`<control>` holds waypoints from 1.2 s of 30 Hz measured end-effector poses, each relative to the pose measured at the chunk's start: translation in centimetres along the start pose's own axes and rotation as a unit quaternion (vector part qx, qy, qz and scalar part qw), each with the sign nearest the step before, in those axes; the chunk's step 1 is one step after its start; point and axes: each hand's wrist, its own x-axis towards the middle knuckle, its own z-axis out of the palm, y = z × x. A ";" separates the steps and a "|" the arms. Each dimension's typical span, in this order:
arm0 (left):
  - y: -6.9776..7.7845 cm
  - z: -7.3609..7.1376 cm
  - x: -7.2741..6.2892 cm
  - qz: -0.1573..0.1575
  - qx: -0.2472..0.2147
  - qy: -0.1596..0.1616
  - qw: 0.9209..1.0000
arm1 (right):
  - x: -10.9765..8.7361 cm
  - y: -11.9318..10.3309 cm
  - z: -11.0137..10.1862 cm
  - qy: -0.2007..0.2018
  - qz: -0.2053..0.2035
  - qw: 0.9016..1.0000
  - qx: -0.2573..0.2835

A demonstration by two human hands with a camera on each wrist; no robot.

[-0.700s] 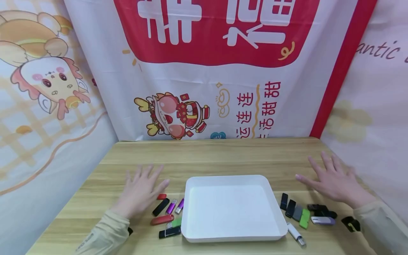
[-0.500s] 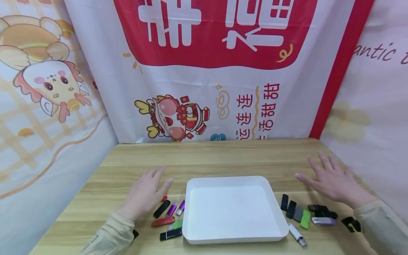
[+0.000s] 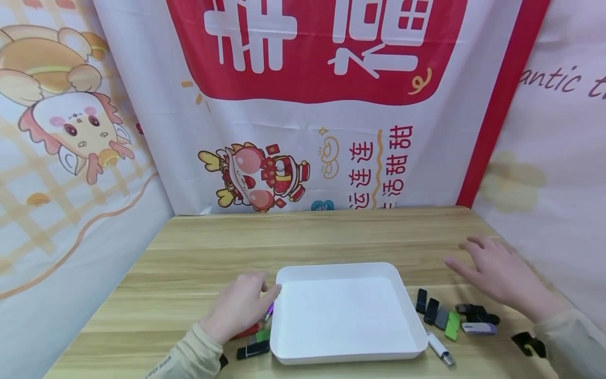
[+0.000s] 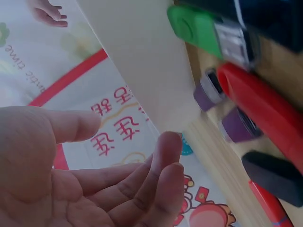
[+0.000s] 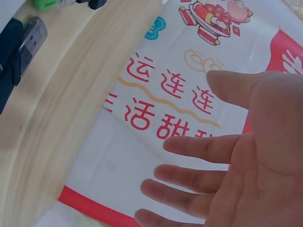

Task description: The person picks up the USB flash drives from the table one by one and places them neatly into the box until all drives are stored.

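Tabletop (image 3: 203,247) was streaky pale-brown woodgrain; tray (image 3: 347,316) was plain white. Left-edge side had a red USB stick (image 4: 262,109) and a green USB stick (image 4: 206,36); right-edge side had a lime stick (image 3: 452,326), grey stick (image 3: 442,318), white-purple stick (image 3: 479,328). Banner (image 3: 314,87) past back edge was red-and-white.

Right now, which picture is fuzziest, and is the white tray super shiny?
Left wrist view: probably the fuzziest, with the red stick and green stick soft-edged in dim light; head view: the white tray looks bright, without strong glare; right wrist view: the lettered cloth looks clearer.
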 end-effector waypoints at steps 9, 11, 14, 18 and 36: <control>0.7 0.8 -1.1 0.031 -0.035 -0.035 0.998 | -2.4 -0.5 0.0 0.003 -0.003 1.000 0.020; 0.9 1.0 -1.3 0.043 -0.034 -0.030 0.998 | -3.1 -0.7 0.1 -0.009 0.008 1.000 0.027; 1.0 1.2 -1.4 0.063 -0.021 -0.012 0.998 | -3.8 -1.2 0.0 -0.032 0.020 0.999 0.035; 0.9 1.3 -1.5 0.076 -0.013 0.003 0.997 | -4.6 -2.2 -0.1 -0.064 0.032 0.996 0.048; 0.6 1.3 -1.6 0.080 -0.026 -0.011 0.996 | -7.1 -6.3 3.1 -0.177 0.082 0.972 0.128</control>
